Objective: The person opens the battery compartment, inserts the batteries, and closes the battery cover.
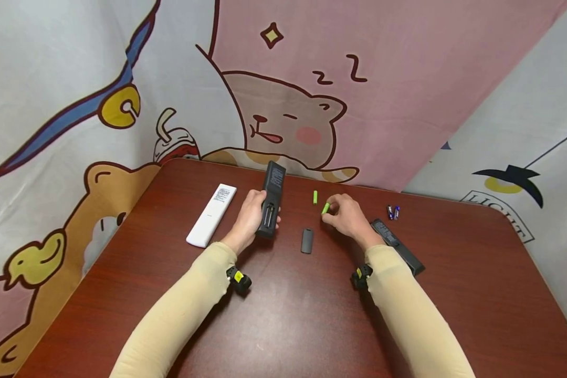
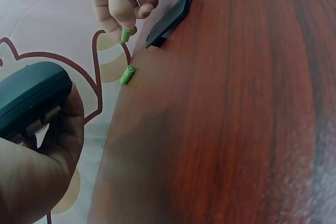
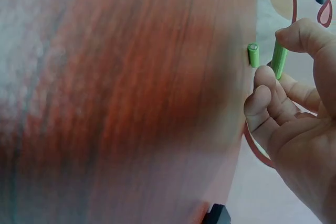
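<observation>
My left hand point(image 1: 251, 216) grips a black remote control point(image 1: 274, 181) held above the table, its back turned up and its battery compartment uncovered. In the right hand point(image 1: 348, 216) a green battery point(image 1: 326, 208) is pinched between thumb and fingers; the right wrist view shows this battery point(image 3: 279, 60) clearly. Another green battery point(image 1: 315, 197) lies on the table just left of that hand. Nearer to me, between the two hands, rests a small dark battery cover point(image 1: 306, 241).
A white remote point(image 1: 211, 215) lies left of my left hand. Beside my right wrist is a second black remote point(image 1: 399, 248), with two dark blue batteries point(image 1: 393, 212) behind it. A printed cloth point(image 1: 283, 121) hangs along the far edge of the brown table point(image 1: 283, 315).
</observation>
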A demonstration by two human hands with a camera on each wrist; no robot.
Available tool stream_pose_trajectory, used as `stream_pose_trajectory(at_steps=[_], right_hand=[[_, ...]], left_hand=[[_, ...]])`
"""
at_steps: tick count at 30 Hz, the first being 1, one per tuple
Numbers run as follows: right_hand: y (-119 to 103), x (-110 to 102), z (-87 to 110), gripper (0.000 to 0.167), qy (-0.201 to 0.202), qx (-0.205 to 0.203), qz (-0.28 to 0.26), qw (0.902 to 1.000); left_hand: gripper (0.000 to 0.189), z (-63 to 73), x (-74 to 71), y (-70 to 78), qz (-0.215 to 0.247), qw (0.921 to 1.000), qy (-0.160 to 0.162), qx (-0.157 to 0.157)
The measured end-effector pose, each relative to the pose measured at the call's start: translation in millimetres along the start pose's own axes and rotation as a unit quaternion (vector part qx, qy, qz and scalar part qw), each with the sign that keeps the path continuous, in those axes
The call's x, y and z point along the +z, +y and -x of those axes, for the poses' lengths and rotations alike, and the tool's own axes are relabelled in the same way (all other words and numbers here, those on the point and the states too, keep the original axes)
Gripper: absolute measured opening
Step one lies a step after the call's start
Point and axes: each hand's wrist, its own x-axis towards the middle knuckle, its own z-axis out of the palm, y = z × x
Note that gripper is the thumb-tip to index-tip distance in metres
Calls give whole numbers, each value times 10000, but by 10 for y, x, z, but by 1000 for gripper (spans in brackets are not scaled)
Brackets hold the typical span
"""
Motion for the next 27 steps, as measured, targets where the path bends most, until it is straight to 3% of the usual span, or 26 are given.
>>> stream_pose_trajectory(at_steps=[14,27], right_hand=[[-178,-10,103,43,67,-296,-224,9993],[-362,-9,160,39,295,-809,-449,9953]], left_hand=[[20,20,-5,10,-19,10000,-42,-49],[22,6,23,-9,-5,10000,-83,-30]])
